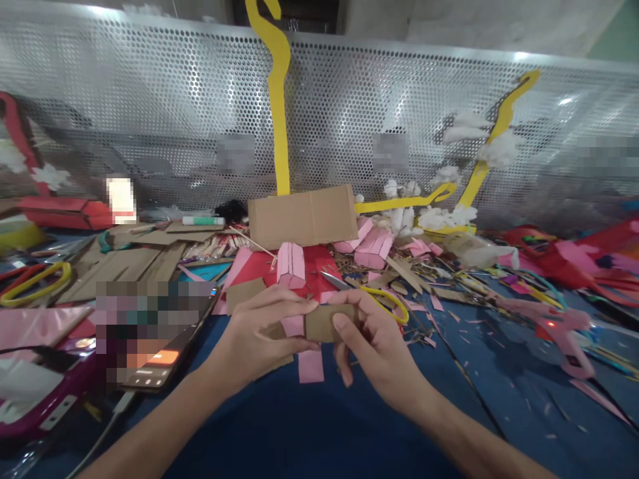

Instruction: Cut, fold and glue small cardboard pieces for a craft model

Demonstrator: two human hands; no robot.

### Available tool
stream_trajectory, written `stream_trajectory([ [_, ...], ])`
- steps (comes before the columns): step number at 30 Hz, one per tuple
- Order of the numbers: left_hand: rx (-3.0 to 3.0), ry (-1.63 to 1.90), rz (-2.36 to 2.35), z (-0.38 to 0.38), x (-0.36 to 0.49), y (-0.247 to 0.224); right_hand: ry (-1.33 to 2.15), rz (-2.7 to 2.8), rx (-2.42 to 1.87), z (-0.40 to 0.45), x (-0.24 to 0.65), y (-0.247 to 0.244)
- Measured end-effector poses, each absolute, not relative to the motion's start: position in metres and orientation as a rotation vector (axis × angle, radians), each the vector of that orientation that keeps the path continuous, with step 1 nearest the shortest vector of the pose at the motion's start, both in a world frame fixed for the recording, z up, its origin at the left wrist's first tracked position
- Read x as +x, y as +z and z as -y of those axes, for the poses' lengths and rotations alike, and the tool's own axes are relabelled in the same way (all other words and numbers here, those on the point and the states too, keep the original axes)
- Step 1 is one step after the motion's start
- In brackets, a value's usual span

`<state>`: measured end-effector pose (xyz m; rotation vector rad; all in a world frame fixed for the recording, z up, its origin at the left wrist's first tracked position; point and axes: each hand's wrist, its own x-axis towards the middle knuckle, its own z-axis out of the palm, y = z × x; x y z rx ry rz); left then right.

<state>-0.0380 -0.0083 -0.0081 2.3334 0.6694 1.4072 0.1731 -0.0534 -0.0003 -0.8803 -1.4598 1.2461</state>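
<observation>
A small brown cardboard piece [321, 323] is held between both hands at the centre. My left hand [264, 326] pinches its left edge between thumb and fingers. On its right side my right hand [367, 332] grips it, thumb on the front face. A pink paper piece [311, 366] shows just below the cardboard. Behind the hands a pink folded box [291, 265] rests on red paper [319, 261]. Scissors with yellow handles [392, 303] lie just behind my right hand, their blades pointing left.
At the left are a phone [172, 339], cardboard sheets [122, 269] and a purple power strip [44, 399]. A pink glue gun [562, 329] lies at the right. A cardboard box [303, 216] with a yellow strip [279, 120] stands behind, before a perforated metal panel [339, 100].
</observation>
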Motion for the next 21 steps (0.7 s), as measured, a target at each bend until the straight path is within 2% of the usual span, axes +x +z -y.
stream_trajectory([
  [21, 2.302, 1.328, -0.768, 0.0116, -0.0359, -0.0024, 1.214, 1.486, -0.934, 0.0527, 0.174, 0.0007],
])
